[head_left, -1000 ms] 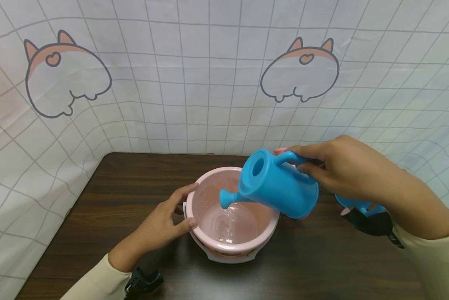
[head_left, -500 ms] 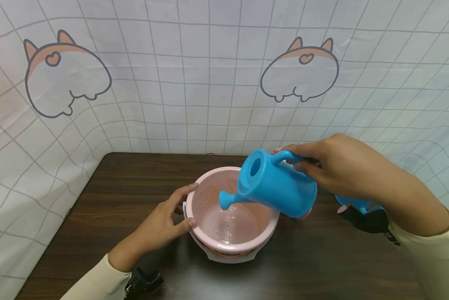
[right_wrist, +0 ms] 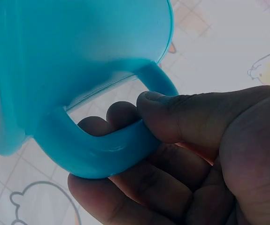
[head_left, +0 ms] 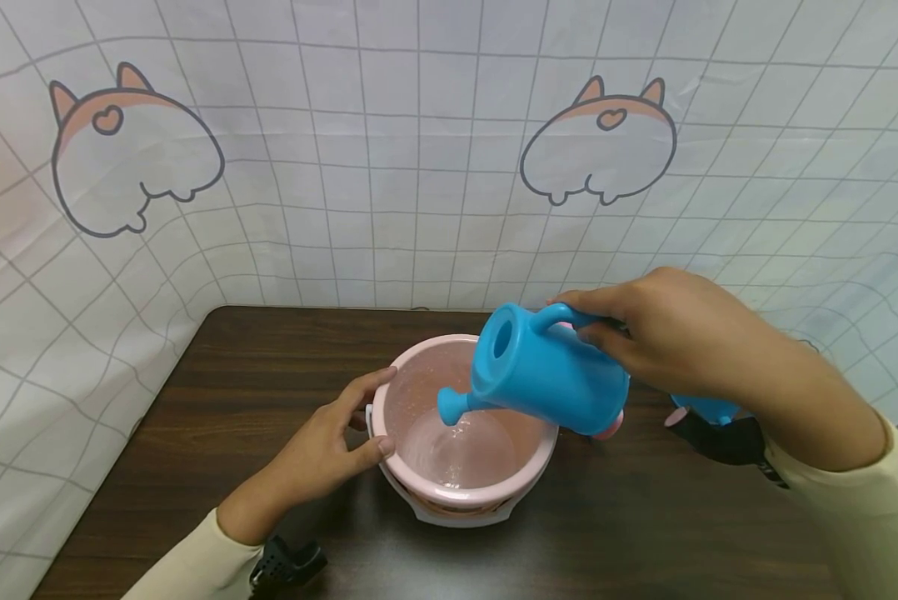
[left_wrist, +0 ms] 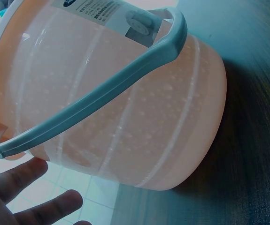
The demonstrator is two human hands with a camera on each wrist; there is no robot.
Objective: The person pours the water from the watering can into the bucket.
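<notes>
A pale pink bucket (head_left: 456, 498) stands on the dark wooden table, its light handle hanging down outside the wall. At its left side my left hand (head_left: 321, 450) holds the rim, thumb and index finger over the edge; other fingers spread outside the wall in the left wrist view. My right hand (head_left: 666, 333) grips a blue watering can (head_left: 561, 379) by its handle (right_wrist: 106, 152), fingers wrapped under and thumb on top. The can tilts left, its spout (head_left: 455, 406) over the bucket's opening. Bright glints show on the bottom below the spout.
Behind the can a pink object (head_left: 610, 428) is mostly hidden. A blue item (head_left: 707, 408) lies partly covered by the right forearm. A white grid-patterned cloth (head_left: 419, 167) with cartoon animals hangs at the table's back and left edges.
The right hand has drifted slightly left with the watering can, whose spout dips a little lower. The left hand and the bucket stay in place.
</notes>
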